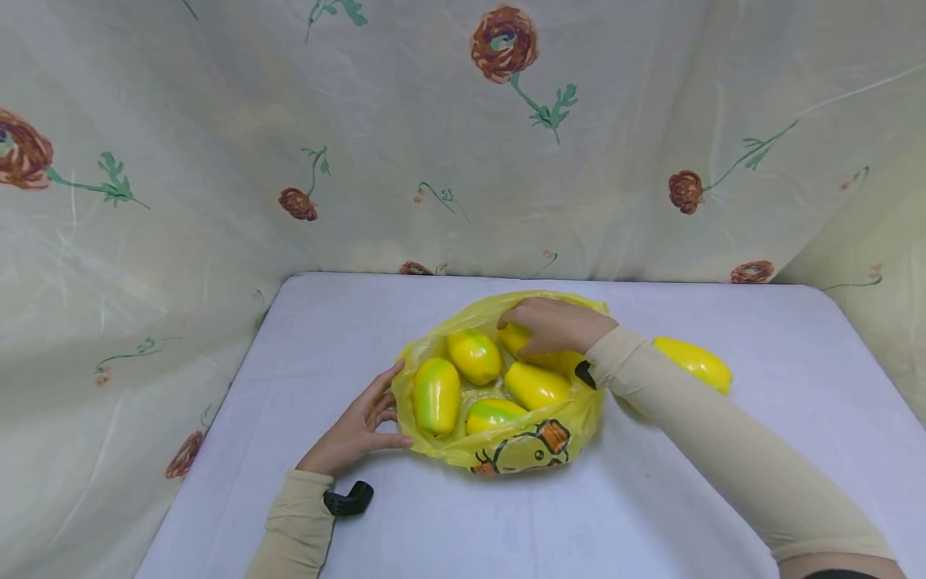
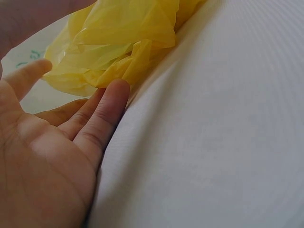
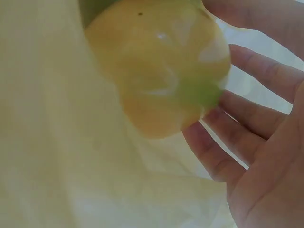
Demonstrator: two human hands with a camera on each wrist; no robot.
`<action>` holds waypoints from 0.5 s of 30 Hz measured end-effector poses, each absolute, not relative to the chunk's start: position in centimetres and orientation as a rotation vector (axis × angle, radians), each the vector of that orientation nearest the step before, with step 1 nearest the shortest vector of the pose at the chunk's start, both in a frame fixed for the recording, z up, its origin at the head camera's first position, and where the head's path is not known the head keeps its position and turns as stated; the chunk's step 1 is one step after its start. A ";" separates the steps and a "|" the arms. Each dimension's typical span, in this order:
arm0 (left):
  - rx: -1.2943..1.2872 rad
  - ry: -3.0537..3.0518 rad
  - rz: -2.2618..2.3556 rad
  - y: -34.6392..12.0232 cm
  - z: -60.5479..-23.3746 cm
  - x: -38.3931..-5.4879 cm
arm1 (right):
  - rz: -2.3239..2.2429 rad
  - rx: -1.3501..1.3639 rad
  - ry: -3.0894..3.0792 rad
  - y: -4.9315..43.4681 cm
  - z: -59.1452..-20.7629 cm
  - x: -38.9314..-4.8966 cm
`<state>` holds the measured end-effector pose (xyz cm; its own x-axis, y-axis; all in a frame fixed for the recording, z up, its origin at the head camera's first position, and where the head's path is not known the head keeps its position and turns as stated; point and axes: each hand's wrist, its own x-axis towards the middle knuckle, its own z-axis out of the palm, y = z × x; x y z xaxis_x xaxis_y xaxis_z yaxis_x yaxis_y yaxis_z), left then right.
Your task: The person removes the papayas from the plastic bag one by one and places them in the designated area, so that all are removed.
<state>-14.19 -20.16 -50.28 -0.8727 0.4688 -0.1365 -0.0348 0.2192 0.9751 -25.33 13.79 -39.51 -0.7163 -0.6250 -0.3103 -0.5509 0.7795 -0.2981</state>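
Observation:
A yellow plastic bag (image 1: 589, 418) with a cartoon print lies with its mouth wide open, several glossy yellow-green papayas (image 1: 437, 398) inside. Reaching over the far right part of its mouth, my right hand (image 1: 553, 323) curls its fingers round a papaya (image 1: 515, 338). In the right wrist view, that papaya (image 3: 161, 71) sits against the fingertips, the thumb above it. My left hand (image 1: 359, 426) is at the bag's left side, thumb and fingers spread. The left wrist view has its nearly straight fingers (image 2: 97, 121) touching the crumpled bag (image 2: 123, 33).
One more papaya (image 1: 694, 363) lies on the white-covered table (image 1: 448, 531) right of the bag, partly behind my right sleeve (image 1: 709, 442). A flower-patterned curtain (image 1: 405, 104) hangs behind the table and along its sides.

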 end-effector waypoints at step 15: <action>0.400 2.100 1.693 -20.2 -50.3 -14.2 | -0.254 -0.899 2.573 13.8 -40.0 -25.4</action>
